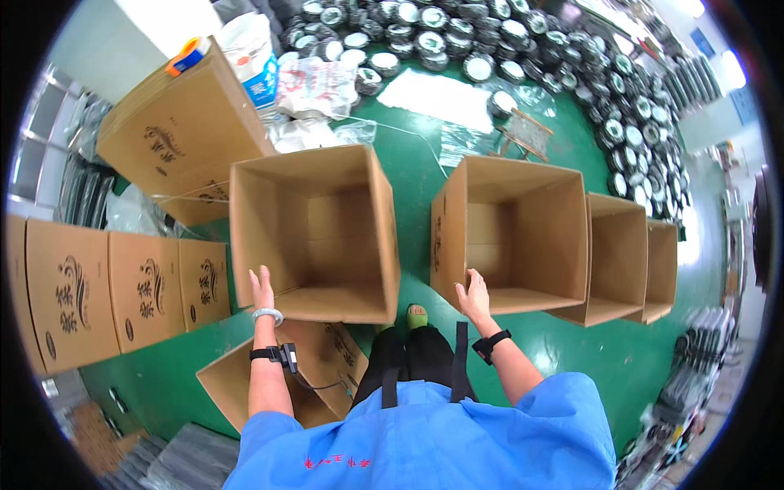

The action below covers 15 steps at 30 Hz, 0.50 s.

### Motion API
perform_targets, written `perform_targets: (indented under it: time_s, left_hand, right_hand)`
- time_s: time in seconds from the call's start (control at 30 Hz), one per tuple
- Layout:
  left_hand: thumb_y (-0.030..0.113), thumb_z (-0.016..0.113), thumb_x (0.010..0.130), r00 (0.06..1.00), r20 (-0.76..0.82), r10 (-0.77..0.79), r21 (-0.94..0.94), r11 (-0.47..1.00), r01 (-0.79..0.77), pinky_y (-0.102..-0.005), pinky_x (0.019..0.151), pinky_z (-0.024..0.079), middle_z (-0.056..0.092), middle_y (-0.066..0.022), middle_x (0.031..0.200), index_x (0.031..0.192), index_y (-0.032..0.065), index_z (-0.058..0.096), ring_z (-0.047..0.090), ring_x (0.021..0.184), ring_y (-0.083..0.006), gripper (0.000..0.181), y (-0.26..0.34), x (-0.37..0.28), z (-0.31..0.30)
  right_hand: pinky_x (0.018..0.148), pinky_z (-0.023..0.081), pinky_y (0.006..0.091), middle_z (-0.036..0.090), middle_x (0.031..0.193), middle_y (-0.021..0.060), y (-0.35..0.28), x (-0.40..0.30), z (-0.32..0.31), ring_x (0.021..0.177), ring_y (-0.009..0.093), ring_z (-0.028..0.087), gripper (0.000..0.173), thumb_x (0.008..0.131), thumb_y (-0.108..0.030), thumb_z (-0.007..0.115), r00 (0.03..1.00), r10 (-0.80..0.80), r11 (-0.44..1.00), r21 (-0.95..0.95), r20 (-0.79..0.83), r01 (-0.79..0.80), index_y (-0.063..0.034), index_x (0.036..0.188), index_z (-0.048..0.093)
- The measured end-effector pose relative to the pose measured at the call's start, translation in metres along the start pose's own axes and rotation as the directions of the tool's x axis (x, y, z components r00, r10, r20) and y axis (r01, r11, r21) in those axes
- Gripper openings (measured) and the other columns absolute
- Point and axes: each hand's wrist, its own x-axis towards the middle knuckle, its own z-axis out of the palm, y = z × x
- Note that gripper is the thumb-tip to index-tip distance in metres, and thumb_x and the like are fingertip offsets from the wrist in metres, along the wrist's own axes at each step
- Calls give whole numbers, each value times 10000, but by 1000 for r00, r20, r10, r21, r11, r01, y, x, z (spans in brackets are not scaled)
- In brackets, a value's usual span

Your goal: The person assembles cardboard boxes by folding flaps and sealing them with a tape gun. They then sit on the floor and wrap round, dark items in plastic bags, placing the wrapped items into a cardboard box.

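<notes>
My left hand (262,293), with a pale bangle on its wrist, is at the near left corner of an open-topped cardboard box (378,239). Its fingers are apart, with nothing seen between them. My right hand (474,299) is at the near left corner of a second cardboard box (548,245). The thumb lies to the left of that box's wall edge and the fingers to the right; whether they grip it cannot be told. Both boxes show bare insides. A third open cardboard box (223,380) lies tilted beside my legs, partly behind my left forearm.
More open boxes (618,263) stand in a row at the right. Upright printed cartons (144,288) line the left. A tall stack of flat cardboard (184,122) carries a tape dispenser (188,56). Wrapped round items (430,43) pile up behind, near a small stool (525,133).
</notes>
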Motion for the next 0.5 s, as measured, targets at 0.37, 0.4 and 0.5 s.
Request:
perform_targets:
  time_s: [0.37, 0.4, 0.5]
  left_hand:
    - [464, 683, 895, 591, 806, 32, 132, 964, -232, -361, 1037, 451, 502, -265, 1413, 1541, 46, 225, 538, 1293, -291, 895, -2, -123, 152]
    - [423, 684, 893, 584, 807, 88, 225, 868, -443, -395, 1004, 475, 537, -281, 1357, 1545, 77, 221, 572, 1238, -329, 871, -1, -136, 166]
    - [284, 657, 887, 666, 734, -132, 587, 618, -524, -500, 899, 519, 646, -304, 1122, 1537, 152, 240, 651, 1022, -434, 784, 41, -182, 189]
  right_hand:
    - [742, 526, 473, 730, 893, 107, 55, -46, 13, 838, 308, 702, 474, 902, -469, 607, 847, 191, 756, -625, 495, 195, -122, 1224, 578]
    - [713, 535, 457, 730, 885, 99, 64, -51, 15, 829, 295, 705, 391, 901, -405, 607, 827, 230, 744, -641, 513, 190, -131, 1180, 605]
    - [620, 560, 394, 724, 836, 63, 103, -77, 12, 793, 241, 718, 128, 865, -181, 593, 790, 193, 725, -627, 582, 285, -167, 918, 708]
